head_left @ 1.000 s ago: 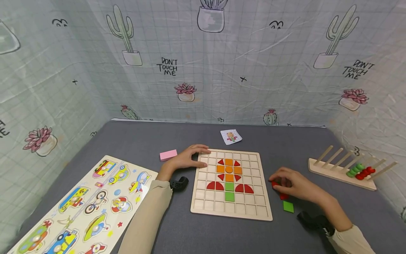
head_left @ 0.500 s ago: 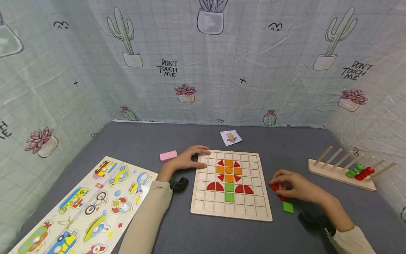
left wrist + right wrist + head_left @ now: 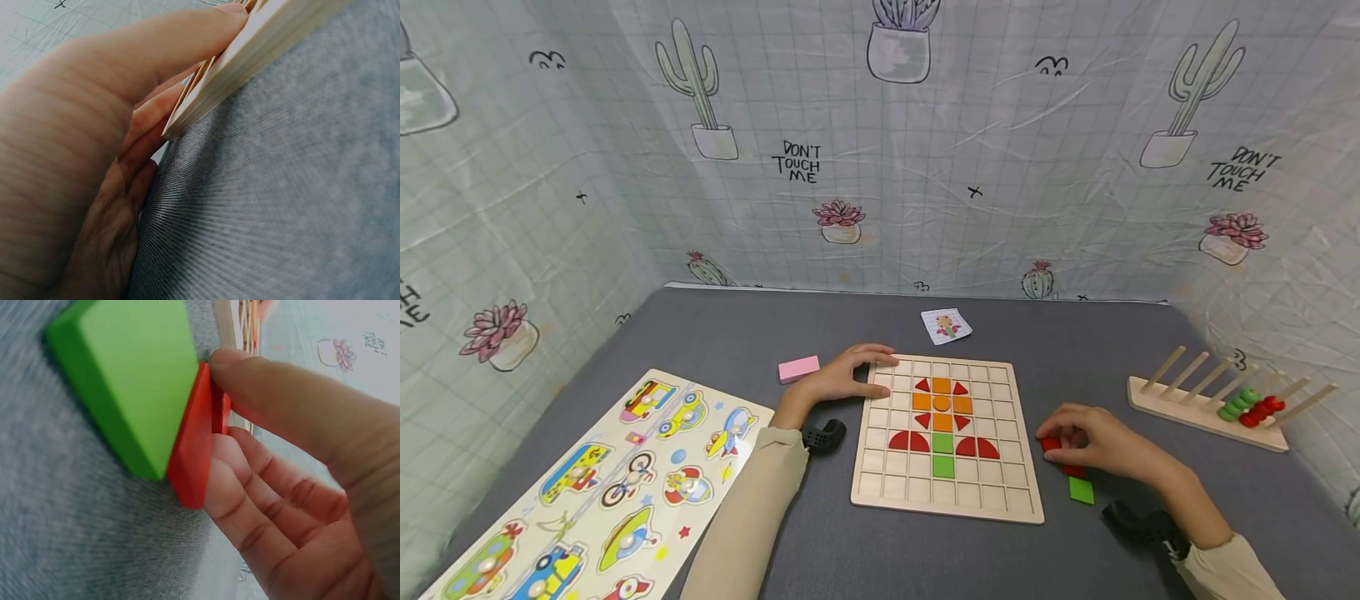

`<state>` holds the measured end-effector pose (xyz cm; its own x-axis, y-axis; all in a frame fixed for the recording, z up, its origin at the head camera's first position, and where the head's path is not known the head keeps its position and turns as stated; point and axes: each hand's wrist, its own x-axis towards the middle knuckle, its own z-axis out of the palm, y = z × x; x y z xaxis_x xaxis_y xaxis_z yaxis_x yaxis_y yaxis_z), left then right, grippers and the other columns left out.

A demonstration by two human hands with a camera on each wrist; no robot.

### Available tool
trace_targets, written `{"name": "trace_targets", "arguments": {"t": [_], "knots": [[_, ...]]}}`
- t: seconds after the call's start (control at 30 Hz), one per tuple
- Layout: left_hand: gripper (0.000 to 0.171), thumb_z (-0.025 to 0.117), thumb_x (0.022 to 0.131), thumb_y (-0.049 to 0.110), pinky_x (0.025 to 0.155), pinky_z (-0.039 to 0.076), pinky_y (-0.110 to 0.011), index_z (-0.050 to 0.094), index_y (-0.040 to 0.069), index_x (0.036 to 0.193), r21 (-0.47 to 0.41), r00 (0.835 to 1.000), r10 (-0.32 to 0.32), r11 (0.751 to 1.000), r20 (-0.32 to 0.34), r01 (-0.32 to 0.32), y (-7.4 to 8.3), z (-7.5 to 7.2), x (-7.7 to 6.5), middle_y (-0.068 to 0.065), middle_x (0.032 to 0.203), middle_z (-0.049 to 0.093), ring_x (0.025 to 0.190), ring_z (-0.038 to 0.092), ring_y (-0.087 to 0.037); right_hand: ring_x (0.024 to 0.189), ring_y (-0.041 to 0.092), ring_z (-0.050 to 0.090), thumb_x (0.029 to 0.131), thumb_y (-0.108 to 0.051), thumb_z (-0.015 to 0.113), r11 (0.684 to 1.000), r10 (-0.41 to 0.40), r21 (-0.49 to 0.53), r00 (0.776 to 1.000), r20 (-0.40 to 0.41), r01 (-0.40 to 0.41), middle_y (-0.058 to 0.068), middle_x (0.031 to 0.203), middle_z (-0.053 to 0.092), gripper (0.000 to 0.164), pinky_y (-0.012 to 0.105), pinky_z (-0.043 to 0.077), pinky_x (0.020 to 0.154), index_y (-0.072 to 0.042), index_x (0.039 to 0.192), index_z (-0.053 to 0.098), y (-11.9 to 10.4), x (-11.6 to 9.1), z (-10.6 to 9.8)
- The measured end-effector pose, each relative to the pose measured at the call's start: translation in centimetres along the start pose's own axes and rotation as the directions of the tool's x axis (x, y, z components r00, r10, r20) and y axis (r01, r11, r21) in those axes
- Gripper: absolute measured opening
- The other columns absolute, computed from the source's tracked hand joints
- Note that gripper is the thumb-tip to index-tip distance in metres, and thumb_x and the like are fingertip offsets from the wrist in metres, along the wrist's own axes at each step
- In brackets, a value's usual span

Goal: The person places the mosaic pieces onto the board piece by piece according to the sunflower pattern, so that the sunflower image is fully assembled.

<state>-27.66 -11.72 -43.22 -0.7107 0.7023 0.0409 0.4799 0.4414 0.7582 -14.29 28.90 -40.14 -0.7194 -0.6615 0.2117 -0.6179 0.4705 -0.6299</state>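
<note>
In the head view, my left hand (image 3: 846, 373) holds the upper-left corner of a square wooden grid board (image 3: 872, 483). Its thumb lies on the board's face and the fingers reach round the far edge. Orange squares (image 3: 942, 385), red triangles (image 3: 922, 384), red quarter-rounds (image 3: 987, 447) and green squares (image 3: 943, 466) form a flower on it. To the right of the board, my right hand (image 3: 1093, 437) pinches a flat red piece (image 3: 1049, 444) low at the table. Another red piece (image 3: 192, 447) lies beside a loose green square (image 3: 134, 375); the fingers partly hide the red pieces.
A picture card (image 3: 946, 325) lies beyond the board. Left of it are a pink block (image 3: 798, 368) and a large vehicle puzzle board (image 3: 655, 517). At the right stands a wooden peg rack (image 3: 1172, 404) with green and red beads. Printed cloth hangs behind the table.
My right hand has shifted slightly at the red pieces, its fingers and thumb closing on one of them, which turned a little. The left hand and the board have stayed in place.
</note>
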Motion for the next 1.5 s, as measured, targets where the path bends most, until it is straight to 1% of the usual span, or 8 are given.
{"name": "trace_targets", "arguments": {"t": [0.23, 0.4, 0.53, 0.93, 1.03, 1.17, 1.27, 1.5], "knots": [[0.053, 0.074, 0.087, 0.024, 0.115, 0.021, -0.054, 0.059, 0.013, 0.136, 0.006, 1.0, -0.002, 1.0, -0.001, 0.002, -0.2, 0.0, 0.0, -0.006, 0.149, 0.043, 0.142, 0.03, -0.029, 0.068, 0.001, 0.052, 0.084, -0.005, 0.075, 0.999, 0.048, 0.0, 0.998, 0.028, -0.048, 0.004, 0.09, 0.059, 0.023, 0.022, 0.049, 0.058, 0.002, 0.105, 0.068, 0.2, 0.0, 0.0], [0.053, 0.075, 0.086, 0.023, 0.115, 0.021, -0.054, 0.058, 0.013, 0.136, 0.009, 1.0, -0.002, 1.0, 0.0, 0.002, -0.1, 0.0, 0.0, -0.006, 0.15, 0.043, 0.142, 0.03, -0.028, 0.062, -0.002, 0.046, 0.084, -0.007, 0.076, 0.999, 0.045, -0.026, 0.999, 0.004, -0.045, -0.001, 0.086, 0.058, 0.02, 0.021, 0.043, 0.051, -0.002, 0.102, 0.07, 0.1, 0.1, 0.2], [0.053, 0.075, 0.087, 0.023, 0.115, 0.02, -0.054, 0.058, 0.014, 0.136, 0.009, 1.0, -0.011, 1.0, 0.0, 0.011, -0.1, 0.0, 0.0, -0.005, 0.15, 0.043, 0.142, 0.029, -0.028, 0.06, -0.003, 0.044, 0.084, -0.009, 0.076, 0.998, 0.045, -0.035, 0.999, -0.014, -0.045, 0.0, 0.087, 0.058, 0.019, 0.02, 0.041, 0.049, -0.004, 0.101, 0.07, -0.1, 0.4, 0.4], [0.052, 0.075, 0.087, 0.023, 0.115, 0.021, -0.053, 0.059, 0.014, 0.136, 0.016, 1.0, -0.01, 1.0, 0.002, 0.01, -0.1, 0.1, 0.2, -0.005, 0.149, 0.043, 0.142, 0.03, -0.027, 0.061, -0.004, 0.042, 0.084, -0.011, 0.076, 0.996, 0.062, -0.062, 0.998, 0.014, -0.061, 0.001, 0.09, 0.057, 0.021, 0.02, 0.041, 0.05, -0.004, 0.103, 0.069, -1.2, 1.0, 0.6], [0.053, 0.075, 0.087, 0.022, 0.115, 0.021, -0.053, 0.059, 0.013, 0.136, 0.014, 1.0, -0.01, 1.0, 0.002, 0.01, -0.1, 0.1, 0.1, -0.005, 0.149, 0.043, 0.142, 0.029, -0.027, 0.061, -0.003, 0.042, 0.084, -0.011, 0.077, 0.997, 0.055, -0.048, 0.998, 0.003, -0.055, 0.001, 0.09, 0.057, 0.021, 0.02, 0.041, 0.05, -0.005, 0.102, 0.069, -1.4, 1.1, 0.4], [0.053, 0.074, 0.087, 0.022, 0.115, 0.021, -0.053, 0.058, 0.013, 0.136, 0.02, 1.0, -0.008, 1.0, 0.001, 0.008, 0.0, 0.0, 0.1, -0.005, 0.15, 0.043, 0.142, 0.029, -0.027, 0.061, -0.002, 0.043, 0.082, -0.01, 0.078, 1.0, 0.003, -0.03, 1.0, -0.015, -0.004, 0.001, 0.09, 0.059, 0.021, 0.019, 0.041, 0.05, -0.006, 0.101, 0.069, -1.8, 1.5, 0.7], [0.053, 0.074, 0.087, 0.023, 0.115, 0.021, -0.053, 0.058, 0.013, 0.136, 0.027, 1.0, 0.0, 1.0, -0.001, 0.0, 0.1, -0.1, 0.0, -0.005, 0.15, 0.043, 0.142, 0.03, -0.027, 0.062, -0.003, 0.043, 0.083, -0.011, 0.078, 1.0, -0.01, -0.021, 1.0, 0.004, 0.01, 0.002, 0.092, 0.059, 0.021, 0.018, 0.041, 0.051, -0.007, 0.102, 0.07, -2.4, 2.0, 1.1], [0.052, 0.073, 0.088, 0.024, 0.115, 0.022, -0.054, 0.058, 0.013, 0.136, 0.022, 1.0, 0.007, 1.0, -0.003, -0.007, 0.1, -0.1, 0.0, -0.006, 0.149, 0.043, 0.142, 0.03, -0.028, 0.067, 0.001, 0.047, 0.087, -0.02, 0.075, 1.0, 0.014, 0.018, 0.996, 0.092, -0.016, 0.0, 0.094, 0.059, 0.023, 0.018, 0.043, 0.056, -0.007, 0.106, 0.071, -4.2, 3.2, 2.3]]}}
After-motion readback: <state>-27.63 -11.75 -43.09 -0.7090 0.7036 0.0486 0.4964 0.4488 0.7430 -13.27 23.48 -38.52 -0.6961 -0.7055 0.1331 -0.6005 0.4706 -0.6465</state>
